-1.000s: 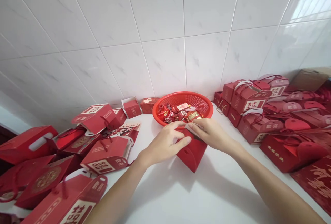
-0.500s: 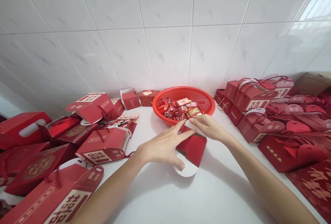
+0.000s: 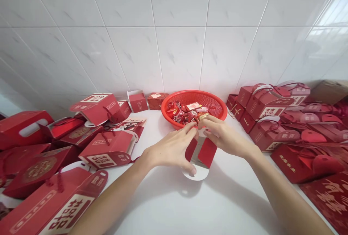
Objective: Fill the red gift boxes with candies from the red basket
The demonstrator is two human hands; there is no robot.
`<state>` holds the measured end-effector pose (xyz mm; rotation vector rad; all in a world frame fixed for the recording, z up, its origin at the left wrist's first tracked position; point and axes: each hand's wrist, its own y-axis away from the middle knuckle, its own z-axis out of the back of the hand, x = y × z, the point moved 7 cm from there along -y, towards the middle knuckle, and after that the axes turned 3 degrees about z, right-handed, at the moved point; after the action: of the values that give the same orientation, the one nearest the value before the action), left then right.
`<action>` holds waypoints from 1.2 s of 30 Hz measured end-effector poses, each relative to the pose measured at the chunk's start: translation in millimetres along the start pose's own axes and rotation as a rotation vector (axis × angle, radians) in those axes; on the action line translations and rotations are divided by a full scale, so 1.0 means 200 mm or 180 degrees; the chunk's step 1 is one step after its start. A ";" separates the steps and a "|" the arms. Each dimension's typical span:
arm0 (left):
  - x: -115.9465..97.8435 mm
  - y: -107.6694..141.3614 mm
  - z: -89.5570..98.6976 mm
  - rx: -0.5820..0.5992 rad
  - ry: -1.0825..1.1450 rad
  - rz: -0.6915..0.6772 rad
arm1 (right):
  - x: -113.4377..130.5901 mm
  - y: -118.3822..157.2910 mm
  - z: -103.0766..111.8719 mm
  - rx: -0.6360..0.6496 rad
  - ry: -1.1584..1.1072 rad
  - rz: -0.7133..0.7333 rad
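Observation:
A small red gift box stands in front of me with its top flaps up and its pale inside showing. My left hand grips its left side, thumb on the rounded white near flap and fingers reaching over the far edge. From the right, my right hand has its fingers bent around the far flap, which it partly hides. Just behind the box sits a red plastic basket holding wrapped sweets. What lies inside the box is hidden.
Several red gift boxes with cord handles crowd the left of the white table. More handled boxes are stacked at the right, beside a brown carton. A tiled wall closes off the back.
Both hands have closed in around the box, and the red side flaps stand more upright. My right fingers have curled over the far flap. The view has shifted slightly.

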<state>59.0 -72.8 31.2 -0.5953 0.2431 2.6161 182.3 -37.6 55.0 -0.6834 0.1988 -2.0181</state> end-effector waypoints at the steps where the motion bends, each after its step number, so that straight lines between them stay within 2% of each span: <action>1: 0.00 0.01 0.01 -0.0002 0.0038 0.0019 | 0.01 0.00 0.00 -0.0037 0.0122 0.0060; 6: 0.01 0.04 0.08 -0.0094 0.0100 0.0056 | 0.06 0.01 -0.03 -0.0129 0.0771 0.0359; 12: 0.01 0.05 0.09 -0.0095 0.0069 -0.0085 | 0.09 0.01 -0.06 -0.0119 0.1254 0.0141; 19: 0.00 0.06 0.06 0.0015 -0.0114 -0.0041 | 0.09 0.02 -0.11 -0.0116 0.1472 -0.0047; 24: 0.01 0.07 0.06 0.0072 0.0065 -0.0108 | 0.10 0.04 -0.11 0.0022 0.1546 -0.0208; 31: 0.02 0.07 0.04 0.0427 0.0379 0.0078 | 0.11 0.04 -0.12 0.0021 0.1533 -0.0438; 36: 0.04 0.07 0.03 0.0502 0.0355 0.0132 | 0.11 0.04 -0.13 0.0394 0.1412 -0.0707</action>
<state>44.4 -79.9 34.4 -0.6879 0.4968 2.5755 166.3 -64.6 38.7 -0.1769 0.2633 -2.3560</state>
